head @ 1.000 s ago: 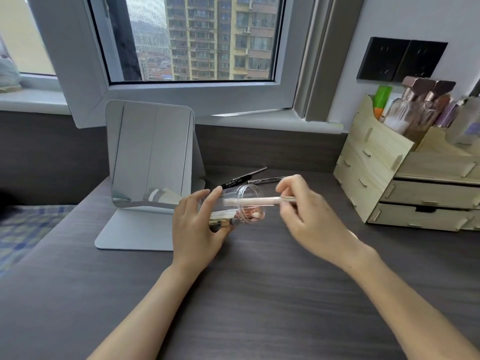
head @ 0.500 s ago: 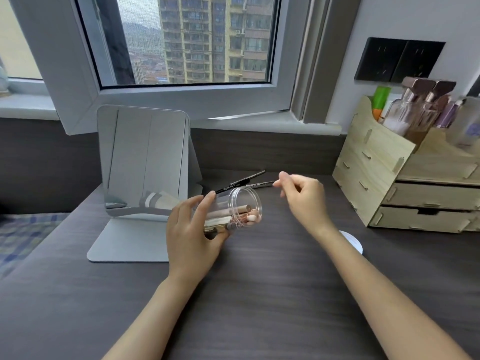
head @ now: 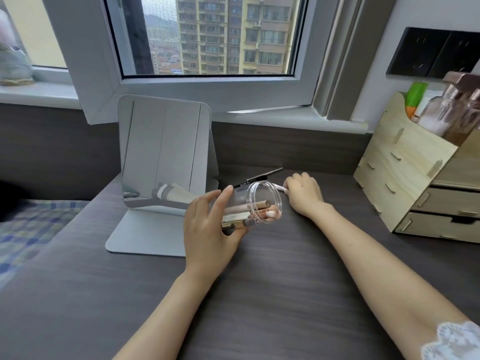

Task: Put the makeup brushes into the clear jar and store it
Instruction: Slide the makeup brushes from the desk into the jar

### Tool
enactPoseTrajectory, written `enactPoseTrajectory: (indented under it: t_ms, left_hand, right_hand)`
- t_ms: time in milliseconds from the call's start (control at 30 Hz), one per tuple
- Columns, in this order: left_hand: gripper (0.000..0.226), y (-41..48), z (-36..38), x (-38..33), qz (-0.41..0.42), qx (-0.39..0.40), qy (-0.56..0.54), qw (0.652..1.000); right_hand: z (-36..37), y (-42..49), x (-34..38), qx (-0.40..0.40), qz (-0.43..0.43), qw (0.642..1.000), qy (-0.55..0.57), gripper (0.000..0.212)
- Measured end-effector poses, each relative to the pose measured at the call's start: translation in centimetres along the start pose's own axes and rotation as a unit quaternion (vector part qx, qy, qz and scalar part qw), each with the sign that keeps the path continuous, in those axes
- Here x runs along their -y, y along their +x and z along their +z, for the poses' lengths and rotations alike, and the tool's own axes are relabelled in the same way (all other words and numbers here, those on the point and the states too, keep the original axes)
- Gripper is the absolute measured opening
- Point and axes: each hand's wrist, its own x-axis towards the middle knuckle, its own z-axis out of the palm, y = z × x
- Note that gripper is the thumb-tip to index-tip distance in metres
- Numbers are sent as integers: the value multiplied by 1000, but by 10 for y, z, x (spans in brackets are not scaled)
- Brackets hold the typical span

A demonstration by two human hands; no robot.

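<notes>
My left hand (head: 210, 224) grips the clear jar (head: 255, 203), tipped on its side above the desk with its mouth facing right. Several pink and gold makeup brushes (head: 254, 211) lie inside it. My right hand (head: 304, 194) rests on the desk just right of the jar's mouth, fingers curled on a thin silvery brush (head: 279, 187) that lies there. A black pencil-like stick (head: 262, 175) lies on the desk behind the jar.
A standing mirror (head: 165, 152) is at the back left on its flat base. A wooden drawer organiser (head: 405, 183) with bottles stands at the right. The open window frame (head: 215, 92) overhangs the sill. A checked bed cover (head: 28, 229) lies left of the desk.
My right hand let a brush slide into the jar, then reached back to the desk behind the jar and closed on the silvery brush. The left hand kept the jar tilted.
</notes>
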Motion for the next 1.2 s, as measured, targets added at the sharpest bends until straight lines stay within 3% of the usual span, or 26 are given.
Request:
enactPoseTrajectory:
  t_ms: [100, 167, 200, 300, 367, 433, 533, 633, 700, 867, 933, 1067, 1200]
  left_hand:
    - [70, -1, -2, -2, -2, 6, -2, 1000]
    - [67, -1, -2, -1, -2, 4, -9, 1000]
    - [67, -1, -3, 0, -3, 2, -10, 1000]
    - [68, -1, -2, 1, -7, -2, -7, 1000]
    - [69, -1, -1, 1, -6, -1, -6, 1000]
    - [68, 0, -1, -1, -4, 3, -7, 1000]
    - [67, -1, -2, -1, 1, 7, -5, 1000]
    - [67, -2, -3, -1, 11, 13, -5, 1000]
    - [65, -2, -3, -2, 20, 14, -10, 1000]
    - [66, -3, -3, -2, 35, 29, -8, 999]
    - [65, -2, -4, -3, 30, 27, -7, 999]
    - [66, -1, -4, -3, 20, 21, -11, 1000]
    - [71, -1, -5, -2, 7, 19, -10, 1000]
  right_hand:
    - [-12, -19, -5, 1, 37, 992, 117, 19]
    - [-30, -39, -6, -24, 81, 963, 255, 21]
    - [-42, -51, -5, -22, 98, 925, 365, 21]
    - [-84, -93, -7, 48, 76, 753, 652, 20]
    - [-105, -119, -10, 75, 42, 722, 687, 19]
    - [-124, -140, -10, 78, 22, 749, 658, 17]
    - [-138, -153, -4, 62, -7, 830, 554, 16]
    - [-137, -149, 14, -34, -21, 893, 448, 4]
    - [-132, -142, 28, -113, -31, 914, 388, 15]
    - [-115, -127, 57, -228, -94, 906, 345, 13]
    - [-106, -126, 63, -232, -130, 901, 343, 3]
    - [-97, -129, 65, -225, -183, 911, 292, 20]
    - [-101, -132, 60, -217, -179, 882, 379, 21]
